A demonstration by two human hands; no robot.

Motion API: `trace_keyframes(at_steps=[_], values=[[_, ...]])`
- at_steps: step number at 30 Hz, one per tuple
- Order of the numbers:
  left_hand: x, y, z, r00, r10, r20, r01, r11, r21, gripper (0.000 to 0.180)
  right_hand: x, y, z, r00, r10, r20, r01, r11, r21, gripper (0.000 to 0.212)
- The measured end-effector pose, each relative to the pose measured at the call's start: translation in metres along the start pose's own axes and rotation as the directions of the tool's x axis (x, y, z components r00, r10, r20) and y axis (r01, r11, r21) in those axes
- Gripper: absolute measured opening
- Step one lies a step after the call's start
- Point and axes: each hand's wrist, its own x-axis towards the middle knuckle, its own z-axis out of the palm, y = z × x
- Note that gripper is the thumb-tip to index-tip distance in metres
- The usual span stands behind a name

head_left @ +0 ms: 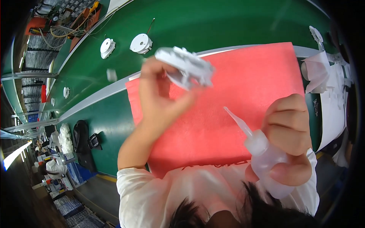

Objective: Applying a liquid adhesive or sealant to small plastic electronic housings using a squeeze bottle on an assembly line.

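My left hand (161,95) grips a white plastic housing (186,66) by its edge, raised over the far left part of a red mat (213,114). The part is tilted and blurred, so its details are hard to make out. On the right, my right hand (287,133) is wrapped round a translucent squeeze bottle (266,155) with a thin pointed nozzle. That nozzle points up and to the left above the mat, apart from the housing.
Beyond the mat runs a green conveyor belt (235,22) with round white housings (141,43) on it. A metal rail (91,97) borders the belt. White sheets and a translucent bag (319,72) lie at the right. A black object (81,140) rests on the green table at the left.
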Motion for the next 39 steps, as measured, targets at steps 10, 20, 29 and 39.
trace_keyframes(at_steps=[10,20,29,39], values=[[-0.030,0.011,0.006,0.896,0.210,0.391,-0.331,0.904,0.272,0.054,-0.033,0.003,0.026,0.998,-0.033,0.048,0.031,0.999,0.030,0.042],[-0.050,-0.005,0.008,0.907,0.147,0.395,-0.293,0.894,0.338,0.059,-0.037,0.008,0.028,0.996,0.010,0.088,-0.015,0.998,0.054,0.045],[-0.052,-0.002,0.013,0.934,0.157,0.320,-0.252,0.926,0.282,0.061,-0.036,0.004,0.026,0.991,0.032,0.130,-0.038,0.998,0.045,0.041],[-0.053,0.001,0.006,0.934,0.140,0.328,-0.240,0.927,0.288,0.064,-0.040,0.002,0.027,0.987,-0.010,0.163,0.008,1.000,0.016,0.039]])
